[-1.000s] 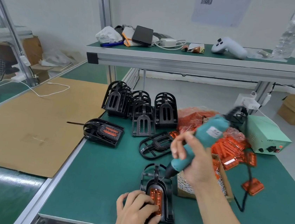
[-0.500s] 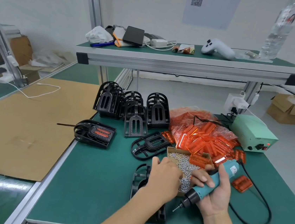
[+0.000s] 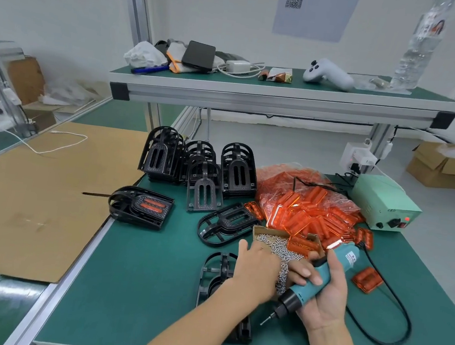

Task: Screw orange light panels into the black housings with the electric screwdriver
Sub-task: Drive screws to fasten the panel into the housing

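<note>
My right hand [image 3: 326, 300] grips the teal electric screwdriver [image 3: 310, 291], its bit pointing down and left just above the mat. My left hand [image 3: 256, 272] reaches over a small cardboard box of screws [image 3: 276, 246]; its fingertips are hidden among the screws. Under my left forearm lies a black housing [image 3: 213, 273], mostly covered. At the left edge, a housing with orange panels fitted [image 3: 143, 205] lies flat. An empty housing [image 3: 224, 224] lies beside the box. The orange light panels [image 3: 309, 213] are heaped behind the box.
Stacks of black housings [image 3: 201, 166] stand at the back. A green power supply [image 3: 384, 203] sits at the right, its black cord [image 3: 391, 313] looping over the mat. One loose orange panel [image 3: 367, 279] lies right of my hand. Cardboard [image 3: 34, 193] covers the bench to the left.
My right hand lifted the screwdriver off the housing and lowered it to the right. My left hand left the orange panel and moved to the screw box.
</note>
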### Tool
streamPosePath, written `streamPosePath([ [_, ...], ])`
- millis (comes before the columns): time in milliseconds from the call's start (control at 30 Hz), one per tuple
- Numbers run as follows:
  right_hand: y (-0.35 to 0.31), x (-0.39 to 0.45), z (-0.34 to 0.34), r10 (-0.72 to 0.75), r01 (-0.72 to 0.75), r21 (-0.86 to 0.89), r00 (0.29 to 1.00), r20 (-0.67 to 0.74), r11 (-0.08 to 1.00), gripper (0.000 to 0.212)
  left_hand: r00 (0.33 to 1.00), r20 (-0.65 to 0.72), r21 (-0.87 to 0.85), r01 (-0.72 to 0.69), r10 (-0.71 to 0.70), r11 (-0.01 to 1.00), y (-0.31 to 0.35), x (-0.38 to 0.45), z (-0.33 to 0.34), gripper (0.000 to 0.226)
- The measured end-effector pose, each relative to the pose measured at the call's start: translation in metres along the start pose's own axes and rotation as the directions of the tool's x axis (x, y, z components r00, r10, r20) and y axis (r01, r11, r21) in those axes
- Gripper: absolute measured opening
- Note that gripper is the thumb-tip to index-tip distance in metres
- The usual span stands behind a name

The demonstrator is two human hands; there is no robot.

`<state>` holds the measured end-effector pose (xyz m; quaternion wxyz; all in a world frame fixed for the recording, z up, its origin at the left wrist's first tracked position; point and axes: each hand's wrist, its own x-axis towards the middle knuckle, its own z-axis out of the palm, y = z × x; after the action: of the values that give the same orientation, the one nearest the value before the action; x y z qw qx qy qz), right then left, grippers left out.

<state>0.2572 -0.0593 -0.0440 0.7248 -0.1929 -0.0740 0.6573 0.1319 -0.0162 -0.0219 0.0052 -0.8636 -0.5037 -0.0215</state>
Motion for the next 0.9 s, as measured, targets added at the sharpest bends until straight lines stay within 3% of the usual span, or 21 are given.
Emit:
streamPosePath([
  [167, 0.001, -0.001, 0.002, -0.003, 0.003, 0.008, 1.000, -0.020, 1.000, 0.036, 0.981, -0.179, -0.373, 0.008, -0.081, 0.928, -0.008, -0.015, 0.001, 0.009],
  [333, 0.000, -0.003, 0.007, -0.022, 0.024, 0.020, 0.998, -0.053, 1.000, 0.034, 0.976, -0.192, -0.602, -0.033, -0.104, 0.798, -0.015, -0.048, -0.009, 0.026],
  [433, -0.001, -0.005, 0.013, -0.041, 0.044, 0.064, 0.998, -0.037, 0.997, 0.031, 0.980, -0.159, -0.754, -0.045, -0.116, 0.656, -0.022, -0.083, -0.008, 0.023],
  [533, -0.003, -0.007, 0.022, -0.086, 0.087, 0.077, 0.996, -0.015, 0.993, 0.029, 0.976, -0.061, -0.891, 0.041, -0.210, 0.452, -0.028, -0.119, -0.005, 0.014],
  [667, 0.003, -0.010, 0.033, -0.106, 0.107, 0.084, 0.994, -0.014, 0.991, 0.030, 0.959, 0.047, -0.959, 0.121, -0.280, 0.256, -0.028, -0.140, -0.007, 0.006],
  [900, 0.013, -0.014, 0.045, -0.110, 0.109, 0.055, 0.994, 0.003, 0.992, 0.029, 0.938, 0.000, -0.953, 0.105, -0.346, 0.285, -0.034, -0.146, -0.009, 0.009],
])
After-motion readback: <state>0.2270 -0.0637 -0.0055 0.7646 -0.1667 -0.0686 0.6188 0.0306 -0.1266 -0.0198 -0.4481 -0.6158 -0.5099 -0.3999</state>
